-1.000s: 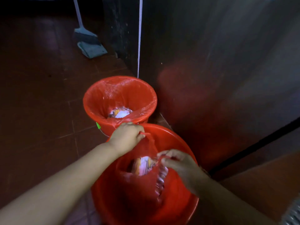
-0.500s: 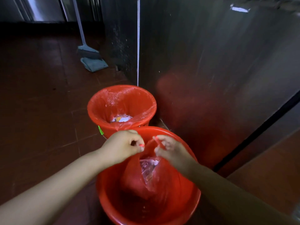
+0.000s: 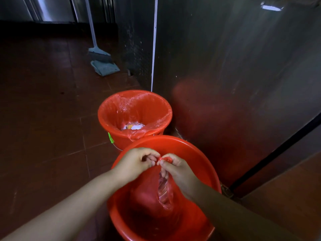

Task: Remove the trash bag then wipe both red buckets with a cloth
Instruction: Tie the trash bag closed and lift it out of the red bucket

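Hands met: left hand (image 3: 137, 162) and right hand (image 3: 175, 168) pinch trash bag (image 3: 152, 193) neck above near bucket (image 3: 199, 159); tiled floor (image 3: 43, 119) open leftward.

Bkgd: floor, steel panels, broom + dustpan.
Dark red-brown tiled floor (image 3: 43, 119) w/ visible grout lines. Tall stainless panel (image 3: 243, 75) on the right, reddish reflection low on it, black strip (image 3: 278, 153) running diagonally across its lower part. White vertical edge strip (image 3: 154, 49) at the panel corner. Grey broom (image 3: 99, 54) w/ pale handle standing in a grey dustpan (image 3: 105, 67) at the cabinet base. More steel fronts (image 3: 52, 9) at far back.
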`<state>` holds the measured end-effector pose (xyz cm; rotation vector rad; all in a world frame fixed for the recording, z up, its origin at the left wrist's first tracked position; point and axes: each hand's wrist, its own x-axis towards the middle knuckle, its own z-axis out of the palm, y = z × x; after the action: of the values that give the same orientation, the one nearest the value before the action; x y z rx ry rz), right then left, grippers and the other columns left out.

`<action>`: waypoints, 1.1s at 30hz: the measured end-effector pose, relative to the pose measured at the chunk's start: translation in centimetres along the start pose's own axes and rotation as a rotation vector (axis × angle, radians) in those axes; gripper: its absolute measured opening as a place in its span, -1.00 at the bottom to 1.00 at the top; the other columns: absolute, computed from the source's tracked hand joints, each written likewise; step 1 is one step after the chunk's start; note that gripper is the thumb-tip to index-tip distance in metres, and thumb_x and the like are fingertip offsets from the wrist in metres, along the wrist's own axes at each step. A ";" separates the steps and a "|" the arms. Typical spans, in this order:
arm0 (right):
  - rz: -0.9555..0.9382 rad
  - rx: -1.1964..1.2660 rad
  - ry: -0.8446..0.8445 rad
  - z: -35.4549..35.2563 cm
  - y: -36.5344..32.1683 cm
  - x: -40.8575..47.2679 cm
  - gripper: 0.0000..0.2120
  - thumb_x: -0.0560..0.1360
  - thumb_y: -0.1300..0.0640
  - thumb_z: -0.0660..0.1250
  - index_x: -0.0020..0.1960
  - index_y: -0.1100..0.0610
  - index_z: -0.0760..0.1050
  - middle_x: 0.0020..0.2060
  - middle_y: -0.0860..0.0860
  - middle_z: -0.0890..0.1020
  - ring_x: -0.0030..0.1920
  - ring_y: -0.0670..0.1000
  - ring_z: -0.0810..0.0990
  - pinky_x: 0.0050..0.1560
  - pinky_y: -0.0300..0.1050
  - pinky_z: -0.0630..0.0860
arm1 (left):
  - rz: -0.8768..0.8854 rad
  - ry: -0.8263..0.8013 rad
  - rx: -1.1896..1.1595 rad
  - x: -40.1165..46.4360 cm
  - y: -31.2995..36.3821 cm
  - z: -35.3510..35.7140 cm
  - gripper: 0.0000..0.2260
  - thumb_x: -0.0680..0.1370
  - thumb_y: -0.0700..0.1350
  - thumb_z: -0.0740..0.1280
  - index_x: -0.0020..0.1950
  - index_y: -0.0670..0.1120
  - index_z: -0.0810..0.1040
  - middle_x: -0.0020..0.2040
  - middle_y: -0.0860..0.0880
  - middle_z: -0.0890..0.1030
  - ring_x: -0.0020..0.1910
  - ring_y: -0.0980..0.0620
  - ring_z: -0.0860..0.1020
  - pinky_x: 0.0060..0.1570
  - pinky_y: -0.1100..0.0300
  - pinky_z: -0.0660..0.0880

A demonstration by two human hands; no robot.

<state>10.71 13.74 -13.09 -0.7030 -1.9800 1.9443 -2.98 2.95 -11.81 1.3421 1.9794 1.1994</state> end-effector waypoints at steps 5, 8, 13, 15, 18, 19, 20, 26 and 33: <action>0.028 -0.015 -0.042 -0.5 -0.6 0.2 -0.77 0.58 0.19 0.20 -0.21 0.07 0.53 -0.48 -0.01 0.54 -0.45 -0.12 0.47 -0.37 -0.32 0.40 | 0.038 0.047 -0.121 0.7 0.0 1.1 -0.65 0.41 -0.41 0.40 -0.08 0.06 0.58 -0.30 0.07 0.60 -0.32 0.26 0.51 -0.20 0.39 0.44; 0.044 0.007 -0.081 -1.1 -0.6 0.2 -0.77 0.59 0.17 0.19 -0.20 0.08 0.54 -0.45 0.01 0.57 -0.41 -0.11 0.48 -0.32 -0.29 0.43 | 0.078 0.070 -0.048 0.7 0.1 1.5 -0.71 0.40 -0.34 0.45 -0.25 0.07 0.56 -0.31 0.07 0.54 -0.29 0.20 0.48 -0.20 0.31 0.43; 0.081 0.172 -0.020 -1.7 -0.2 0.2 -0.79 0.54 0.30 0.25 -0.23 0.17 0.56 -0.31 0.12 0.66 -0.36 -0.06 0.54 -0.22 -0.23 0.48 | 0.108 0.092 -0.003 0.1 0.1 1.8 -0.82 0.39 -0.31 0.45 -0.27 -0.04 0.57 -0.29 0.06 0.46 -0.25 0.19 0.45 -0.18 0.35 0.36; 0.109 0.214 -0.024 -1.9 -0.1 0.1 -0.79 0.49 0.35 0.29 -0.28 0.18 0.56 -0.31 0.13 0.64 -0.31 -0.04 0.56 -0.19 -0.24 0.49 | 0.097 0.088 0.002 -0.6 0.0 2.0 -0.79 0.38 -0.28 0.47 -0.29 0.03 0.58 -0.31 0.10 0.44 -0.23 0.21 0.43 -0.14 0.34 0.34; 0.137 0.166 -0.036 -2.0 -0.7 -0.2 -0.79 0.41 0.42 0.36 -0.32 0.18 0.54 -0.35 0.08 0.63 -0.29 -0.05 0.58 -0.16 -0.20 0.50 | 0.075 0.038 0.006 -1.4 -0.2 2.2 -0.76 0.35 -0.24 0.51 -0.25 0.10 0.60 -0.33 0.13 0.43 -0.22 0.22 0.43 -0.10 0.36 0.32; 0.132 0.131 -0.032 -2.0 -1.0 -0.3 -0.78 0.38 0.44 0.38 -0.34 0.16 0.54 -0.36 0.06 0.64 -0.31 -0.07 0.59 -0.17 -0.21 0.51 | 0.062 0.032 0.013 -1.5 -0.2 2.3 -0.75 0.33 -0.23 0.53 -0.25 0.12 0.60 -0.32 0.13 0.43 -0.22 0.22 0.42 -0.10 0.36 0.31; 0.116 0.077 -0.024 -2.0 -1.2 -0.3 -0.76 0.35 0.46 0.41 -0.35 0.16 0.53 -0.36 0.05 0.64 -0.32 -0.08 0.60 -0.19 -0.21 0.52 | 0.045 0.042 0.021 -1.4 -0.2 2.3 -0.73 0.31 -0.24 0.54 -0.29 0.12 0.58 -0.31 0.13 0.43 -0.22 0.22 0.41 -0.10 0.35 0.31; -0.417 -0.734 0.019 -2.8 -1.5 0.1 -0.77 0.25 0.39 0.49 -0.40 0.13 0.52 -0.36 -0.05 0.63 -0.25 -0.07 0.61 -0.10 -0.17 0.53 | -0.143 -0.177 -0.046 -0.4 0.6 2.8 -0.79 0.42 -0.34 0.40 -0.08 -0.07 0.50 -0.12 0.03 0.56 -0.10 0.15 0.51 0.02 0.28 0.39; -0.954 -1.161 0.020 -4.4 0.3 0.9 -0.82 0.41 0.19 0.27 -0.37 0.11 0.49 -0.42 -0.05 0.55 -0.34 -0.05 0.54 0.14 -0.06 0.42 | -0.558 -0.176 -0.614 -0.4 1.6 3.7 -0.54 0.59 -0.12 0.22 -0.51 -0.08 0.60 -0.45 0.00 0.61 -0.49 0.15 0.55 -0.47 0.39 0.41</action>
<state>12.32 17.98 -13.27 0.1069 -2.5844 0.1831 0.83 4.32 -12.34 0.5206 1.5211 1.2092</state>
